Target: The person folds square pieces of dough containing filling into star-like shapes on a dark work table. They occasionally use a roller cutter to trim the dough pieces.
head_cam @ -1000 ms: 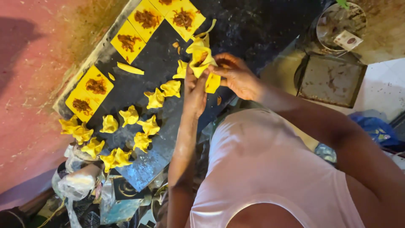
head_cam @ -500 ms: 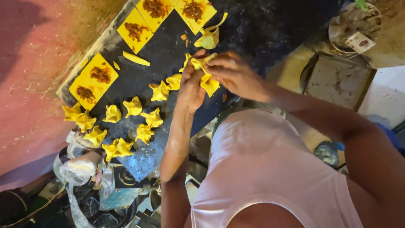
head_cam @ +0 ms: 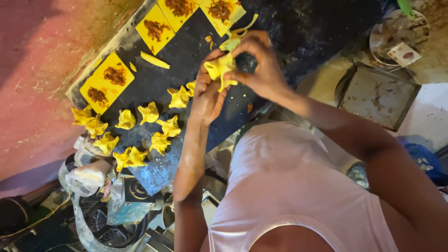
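Both of my hands pinch one yellow dough dumpling (head_cam: 221, 69) above a dark board (head_cam: 186, 51). My left hand (head_cam: 206, 91) holds it from below, and my right hand (head_cam: 259, 65) presses its top with the fingertips. Several folded yellow dumplings (head_cam: 149, 114) lie on the board left of my hands. Flat yellow dough squares with brown filling (head_cam: 156, 29) sit along the board's far edge. A loose scrap of yellow dough (head_cam: 231, 43) rests just beyond the hands.
A reddish wall (head_cam: 42, 70) runs along the board's far side. A grey metal tray (head_cam: 378, 95) and a round dish (head_cam: 396, 32) stand at the right. Plastic bags (head_cam: 88, 179) and a dark basket (head_cam: 107, 224) crowd the lower left.
My hands lifted the dumpling slightly and closed tighter on it. The view shifted, so the board and dumplings now sit lower in the frame.
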